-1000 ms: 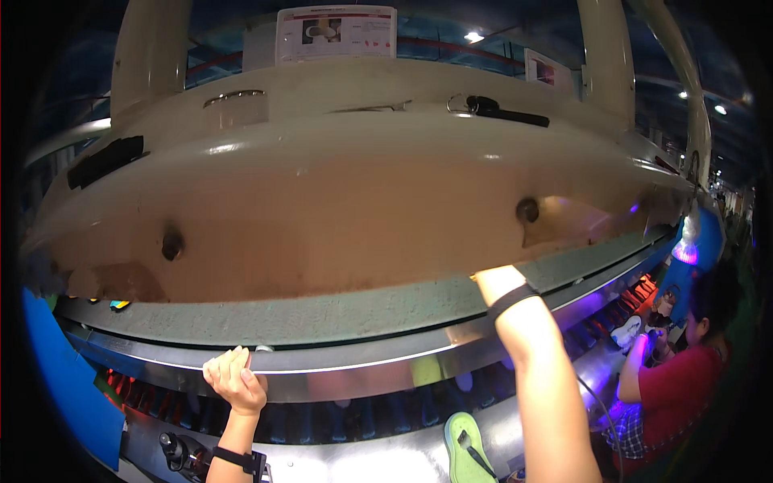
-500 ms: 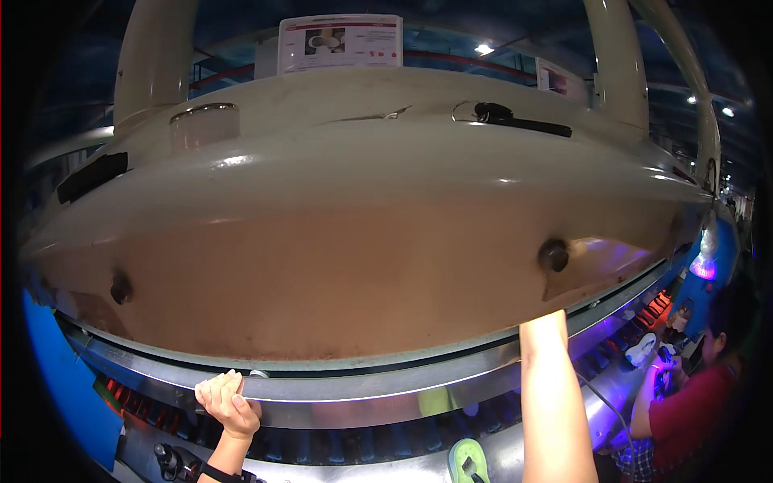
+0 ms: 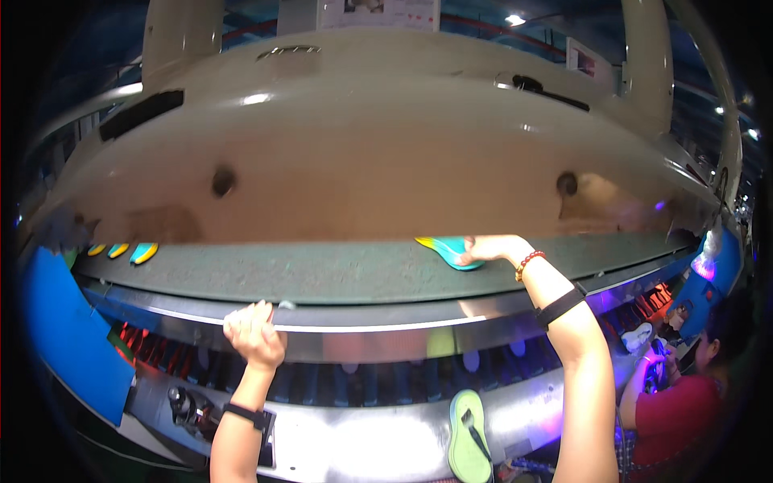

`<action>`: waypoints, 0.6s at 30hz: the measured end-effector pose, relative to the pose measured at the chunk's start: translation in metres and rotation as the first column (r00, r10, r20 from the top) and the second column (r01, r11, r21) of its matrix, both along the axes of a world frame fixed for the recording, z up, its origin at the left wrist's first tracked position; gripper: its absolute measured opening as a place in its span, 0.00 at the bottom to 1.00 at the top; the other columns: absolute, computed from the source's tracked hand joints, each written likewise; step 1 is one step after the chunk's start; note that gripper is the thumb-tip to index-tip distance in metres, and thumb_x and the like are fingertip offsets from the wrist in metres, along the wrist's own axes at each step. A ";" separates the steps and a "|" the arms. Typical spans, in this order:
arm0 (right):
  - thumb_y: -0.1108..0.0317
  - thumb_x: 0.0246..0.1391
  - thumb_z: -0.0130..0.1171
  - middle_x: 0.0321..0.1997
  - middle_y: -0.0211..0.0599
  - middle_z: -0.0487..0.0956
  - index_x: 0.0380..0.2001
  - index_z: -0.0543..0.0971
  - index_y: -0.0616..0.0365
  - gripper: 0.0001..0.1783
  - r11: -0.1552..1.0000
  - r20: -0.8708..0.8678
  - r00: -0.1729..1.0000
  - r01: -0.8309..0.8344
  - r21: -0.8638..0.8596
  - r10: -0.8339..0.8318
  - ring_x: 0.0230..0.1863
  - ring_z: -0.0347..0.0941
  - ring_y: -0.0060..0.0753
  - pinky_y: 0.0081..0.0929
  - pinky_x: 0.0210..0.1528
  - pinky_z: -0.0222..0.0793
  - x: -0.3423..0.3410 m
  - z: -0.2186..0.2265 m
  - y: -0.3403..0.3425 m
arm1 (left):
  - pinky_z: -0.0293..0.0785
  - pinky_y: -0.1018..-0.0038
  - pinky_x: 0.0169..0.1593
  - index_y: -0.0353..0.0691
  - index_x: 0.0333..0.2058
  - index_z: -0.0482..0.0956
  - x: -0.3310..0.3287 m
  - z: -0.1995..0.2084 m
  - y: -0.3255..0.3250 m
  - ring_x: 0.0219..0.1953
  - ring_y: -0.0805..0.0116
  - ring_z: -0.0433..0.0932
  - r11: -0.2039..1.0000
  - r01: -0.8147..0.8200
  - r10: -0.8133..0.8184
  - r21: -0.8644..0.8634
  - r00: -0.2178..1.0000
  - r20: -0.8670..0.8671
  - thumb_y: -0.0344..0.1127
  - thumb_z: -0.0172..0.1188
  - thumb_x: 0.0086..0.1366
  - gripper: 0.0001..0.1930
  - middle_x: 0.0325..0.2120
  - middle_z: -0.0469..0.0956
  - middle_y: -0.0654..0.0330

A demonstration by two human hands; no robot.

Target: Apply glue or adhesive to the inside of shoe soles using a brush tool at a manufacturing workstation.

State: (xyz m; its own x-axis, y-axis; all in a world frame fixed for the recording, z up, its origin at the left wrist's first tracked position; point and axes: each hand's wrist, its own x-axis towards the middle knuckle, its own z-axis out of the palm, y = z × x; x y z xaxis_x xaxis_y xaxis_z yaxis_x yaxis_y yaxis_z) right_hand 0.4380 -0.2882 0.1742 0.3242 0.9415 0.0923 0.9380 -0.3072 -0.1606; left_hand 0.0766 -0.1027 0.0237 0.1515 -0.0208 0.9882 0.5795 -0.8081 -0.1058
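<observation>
A teal and yellow shoe sole [image 3: 452,254] is in the grasp of my right hand [image 3: 489,248], over the dark green conveyor belt [image 3: 322,270], just under the lower edge of the big beige hood [image 3: 386,161]. The thumb lies across the sole; its yellow tip points left. Closed fingers of my left hand [image 3: 256,334] are hooked on the metal rail [image 3: 362,316] along the belt's front. A green sole-shaped piece [image 3: 469,439] lies on the steel shelf below, with a dark brush [image 3: 477,435] on it.
Several yellow and teal soles [image 3: 143,253] sit at the belt's left end. A dark bottle [image 3: 187,406] stands on the shelf at left, beside a blue panel [image 3: 72,346]. At right a person in a red top [image 3: 684,419] handles something under violet light.
My right hand, hidden under the hood before, now shows with a shoe sole in it. The view has shifted, revealing more belt. My left hand still grips the rail.
</observation>
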 end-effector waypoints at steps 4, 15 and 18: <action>0.48 0.34 0.61 0.22 0.40 0.74 0.19 0.74 0.57 0.21 0.997 -0.077 0.994 -0.079 0.025 0.081 0.28 0.70 0.38 0.33 0.31 0.64 -0.077 -0.014 0.008 | 0.60 0.63 0.46 0.37 0.30 0.76 -0.009 0.006 -0.009 0.36 0.57 0.73 0.993 -0.045 0.045 -0.108 0.999 -0.005 0.36 0.45 0.55 0.13 0.30 0.76 0.55; 0.69 0.44 0.59 0.31 0.46 0.74 0.19 0.66 0.61 0.12 0.719 -0.441 0.725 -0.105 0.687 0.528 0.38 0.71 0.37 0.30 0.39 0.65 -0.197 -0.048 -0.070 | 0.59 0.70 0.55 0.36 0.54 0.60 -0.065 -0.049 -0.133 0.52 0.64 0.64 -0.167 0.674 -0.631 -0.720 0.488 0.603 0.44 0.54 0.59 0.28 0.52 0.61 0.54; 0.69 0.44 0.59 0.37 0.45 0.76 0.25 0.72 0.60 0.08 0.637 -0.194 0.744 -0.372 0.675 0.639 0.39 0.72 0.44 0.34 0.40 0.67 -0.256 -0.087 -0.126 | 0.51 0.57 0.60 0.39 0.61 0.42 -0.077 -0.066 -0.189 0.59 0.54 0.56 -0.802 0.522 -0.319 -0.292 0.040 0.947 0.69 0.54 0.47 0.53 0.58 0.54 0.50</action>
